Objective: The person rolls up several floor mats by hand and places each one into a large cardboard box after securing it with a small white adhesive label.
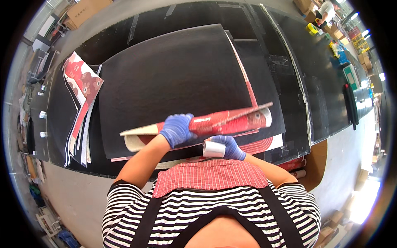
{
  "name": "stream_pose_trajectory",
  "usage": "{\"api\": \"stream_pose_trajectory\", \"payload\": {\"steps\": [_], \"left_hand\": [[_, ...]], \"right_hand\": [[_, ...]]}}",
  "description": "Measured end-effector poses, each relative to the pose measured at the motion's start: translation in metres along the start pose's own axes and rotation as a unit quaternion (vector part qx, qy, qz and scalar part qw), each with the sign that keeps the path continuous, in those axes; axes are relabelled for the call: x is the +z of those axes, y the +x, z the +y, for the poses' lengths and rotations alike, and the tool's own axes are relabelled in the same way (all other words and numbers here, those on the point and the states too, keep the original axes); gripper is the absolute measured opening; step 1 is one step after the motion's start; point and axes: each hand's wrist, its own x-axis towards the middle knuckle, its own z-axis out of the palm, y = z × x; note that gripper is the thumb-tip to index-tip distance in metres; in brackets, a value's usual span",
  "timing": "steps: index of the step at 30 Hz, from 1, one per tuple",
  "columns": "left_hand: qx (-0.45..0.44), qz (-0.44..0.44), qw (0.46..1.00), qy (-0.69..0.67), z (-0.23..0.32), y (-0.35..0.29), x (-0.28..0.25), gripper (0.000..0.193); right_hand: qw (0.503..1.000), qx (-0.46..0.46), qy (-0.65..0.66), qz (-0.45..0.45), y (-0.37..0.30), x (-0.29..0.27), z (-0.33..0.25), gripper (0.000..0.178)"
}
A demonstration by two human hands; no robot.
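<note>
My left hand (178,129), in a blue glove, is wrapped round a rolled-up red printed mat (227,120) with a pale edge. The roll lies crosswise over the near part of a stack of mats, its loose edge standing up along the top. Closer to my body, my right hand (232,147), gloved in blue too, grips a small white roll (214,149), perhaps tape or film. Beneath both hands spreads a large mat (173,78) with its black backing up. More mats show under it, with red patterned edges (245,76).
Folded mat pieces and strips (84,89) lie at the left of the black table (111,53). A cardboard box (316,163) with rolled mats (297,168) stands at the near right. Another person (326,12) is at the far right, near yellow tape rolls (312,28).
</note>
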Motion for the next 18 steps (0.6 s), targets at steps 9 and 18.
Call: {"api": "stream_pose_trajectory", "payload": {"steps": [9, 18], "left_hand": [[0.007, 0.271, 0.962, 0.041, 0.012, -0.012, 0.071, 0.108], [0.011, 0.142, 0.983, 0.112, -0.064, 0.122, -0.059, 0.109]], "right_hand": [[0.905, -0.316, -0.265, 0.102, 0.152, -0.023, -0.086, 0.039], [0.955, -0.052, 0.291, 0.013, 0.180, -0.039, -0.064, 0.037]]}}
